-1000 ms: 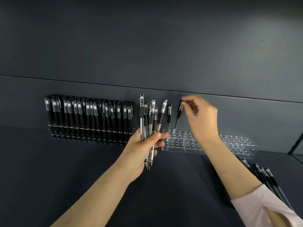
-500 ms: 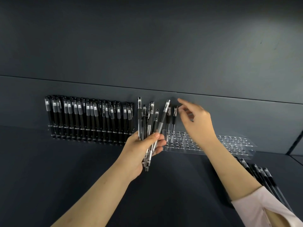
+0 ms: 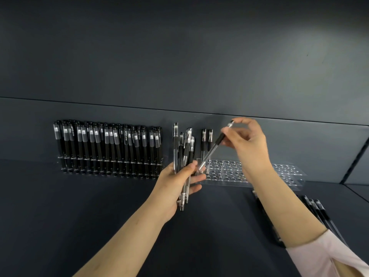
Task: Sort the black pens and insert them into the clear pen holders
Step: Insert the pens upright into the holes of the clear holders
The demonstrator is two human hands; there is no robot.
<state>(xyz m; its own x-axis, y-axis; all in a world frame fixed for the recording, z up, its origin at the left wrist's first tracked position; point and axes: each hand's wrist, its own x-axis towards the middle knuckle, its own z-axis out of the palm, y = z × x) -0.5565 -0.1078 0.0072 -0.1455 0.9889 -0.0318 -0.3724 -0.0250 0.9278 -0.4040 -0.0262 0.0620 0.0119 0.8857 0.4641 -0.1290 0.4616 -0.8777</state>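
Note:
My left hand grips a bundle of several black pens, held upright in front of the holders. My right hand pinches the top end of one black pen, which slants down-left with its lower end still at my left hand's fingers. Behind them a clear pen holder stands against the wall, with two black pens upright at its left end and most holes bare. To the left a second clear holder is packed with several capped black pens.
Several loose black pens lie on the dark surface at the right, partly hidden by my right forearm. A dark wall rises right behind the holders. A pale pink sleeve covers my right upper arm.
My right hand set a pen into the right holder beside the first one, let go, then came back and took hold of a pen from the bundle in my left hand.

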